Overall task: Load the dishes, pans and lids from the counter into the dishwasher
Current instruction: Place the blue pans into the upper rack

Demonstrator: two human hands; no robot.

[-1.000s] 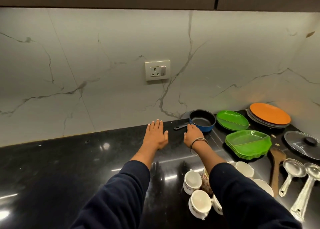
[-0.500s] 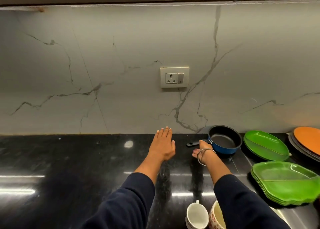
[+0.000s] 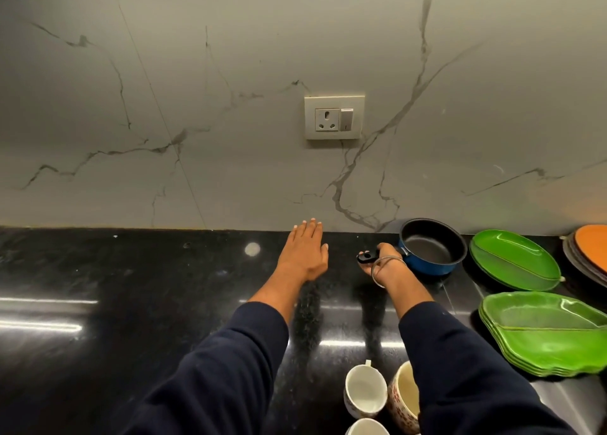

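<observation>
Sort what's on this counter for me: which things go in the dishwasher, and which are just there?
For the dishwasher:
blue saucepan, handle held by right hand
green plates
green dish
orange plate
white cups

Not part of it:
wall socket
counter
left hand, flat and empty

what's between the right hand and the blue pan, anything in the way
Nothing visible. The right hand is already closed around the black handle of the blue pan. The left hand lies flat on the counter, apart from it.
</observation>
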